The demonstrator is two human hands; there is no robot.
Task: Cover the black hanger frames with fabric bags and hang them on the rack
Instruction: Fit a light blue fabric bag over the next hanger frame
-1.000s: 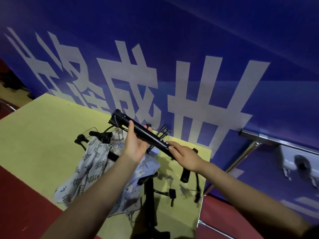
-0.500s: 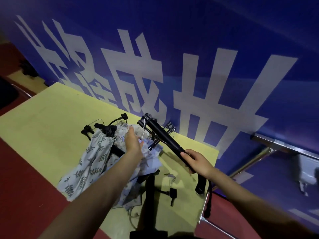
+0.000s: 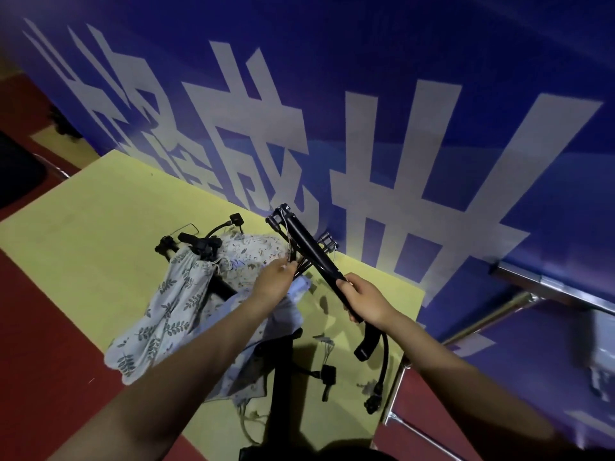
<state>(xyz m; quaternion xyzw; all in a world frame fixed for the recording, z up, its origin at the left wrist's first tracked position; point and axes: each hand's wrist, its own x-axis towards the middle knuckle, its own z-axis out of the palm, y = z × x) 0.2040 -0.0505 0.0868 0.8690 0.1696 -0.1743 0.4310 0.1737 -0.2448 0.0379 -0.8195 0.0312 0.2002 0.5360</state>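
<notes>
My right hand [image 3: 367,301] grips a black hanger frame [image 3: 311,249] by its lower half and holds it slanted above the table, its top end pointing up and left. My left hand [image 3: 274,281] pinches thin wires or cords that hang beside the frame's shaft. Below lie leaf-printed fabric bags [image 3: 166,304] in a heap on the yellow table [image 3: 83,234]. Another black frame [image 3: 199,244] pokes out of one bag's gathered mouth. A further black frame piece [image 3: 327,377] lies loose on the table near the front.
A blue banner wall [image 3: 366,94] with white characters rises right behind the table. A metal rail and bracket [image 3: 539,284] stand at the right. A black upright post [image 3: 283,387] rises in front of me. Red floor [image 3: 43,344] lies to the left.
My left hand let go of the frame's shaft, dipped toward the bags, then came up to pinch the cords beside it. My right hand swung the frame more upright and slid down its shaft.
</notes>
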